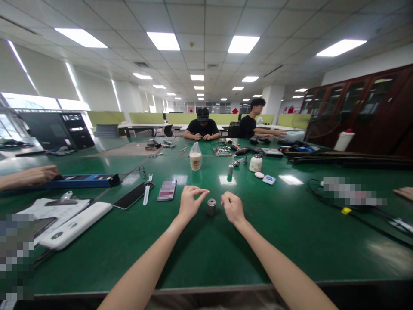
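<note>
A small metal cylinder [211, 208], with a ring-shaped top that looks like a motor's end, stands upright on the green table between my hands. Just left of it, my left hand [189, 204] hovers with thumb and fingertips brought together. My right hand [233, 207] is on the other side, its fingers curled into a pinch. Whatever either pinch may hold is too small to make out. Neither hand visibly touches the cylinder. Farther back, a second silver cylinder [230, 170] stands near a small dark pointed part [245, 160].
A phone [167, 190], a white watch [147, 189] and a black phone [130, 196] lie left, near a white power bank [77, 224]. Beyond stand a bagged cup [195, 156] and white jar [256, 162]. Cables [358, 213] lie right. Co-workers' hands [30, 176] show at the edges.
</note>
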Tool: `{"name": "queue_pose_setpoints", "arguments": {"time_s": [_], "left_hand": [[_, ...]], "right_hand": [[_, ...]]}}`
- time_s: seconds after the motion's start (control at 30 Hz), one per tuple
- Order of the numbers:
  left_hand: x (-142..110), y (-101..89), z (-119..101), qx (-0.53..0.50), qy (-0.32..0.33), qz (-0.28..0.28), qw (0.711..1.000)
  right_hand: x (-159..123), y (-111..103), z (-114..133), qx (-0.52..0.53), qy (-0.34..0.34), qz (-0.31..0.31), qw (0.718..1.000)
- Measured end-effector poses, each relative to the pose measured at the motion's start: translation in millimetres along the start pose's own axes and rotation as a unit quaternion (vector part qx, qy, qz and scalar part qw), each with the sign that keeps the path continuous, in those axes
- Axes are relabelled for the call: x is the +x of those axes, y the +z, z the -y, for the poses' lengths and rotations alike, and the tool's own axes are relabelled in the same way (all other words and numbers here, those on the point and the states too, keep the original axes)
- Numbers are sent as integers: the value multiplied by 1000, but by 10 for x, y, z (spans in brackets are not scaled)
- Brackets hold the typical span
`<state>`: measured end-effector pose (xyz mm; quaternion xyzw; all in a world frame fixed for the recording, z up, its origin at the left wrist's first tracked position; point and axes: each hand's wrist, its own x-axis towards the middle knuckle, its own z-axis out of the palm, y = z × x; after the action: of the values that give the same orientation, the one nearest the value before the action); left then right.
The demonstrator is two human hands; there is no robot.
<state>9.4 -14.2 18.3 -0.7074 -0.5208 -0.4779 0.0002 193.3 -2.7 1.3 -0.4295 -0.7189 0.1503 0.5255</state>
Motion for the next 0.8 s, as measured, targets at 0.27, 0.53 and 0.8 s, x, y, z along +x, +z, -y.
{"name": "queue_pose_setpoints", "arguments": {"time_s": [0.27,0.53,0.8], "left_hand": [[-33,13,425,175,-103,80,976],[-68,36,398,188,-107,95,972],[-79,86,98,16,-4,42,999]], "right_hand": [[7,2,35,-45,-18,7,999],[4,-14,51,-62,-24,20,998],[3,-22,57,-57,-22,18,998]]}}
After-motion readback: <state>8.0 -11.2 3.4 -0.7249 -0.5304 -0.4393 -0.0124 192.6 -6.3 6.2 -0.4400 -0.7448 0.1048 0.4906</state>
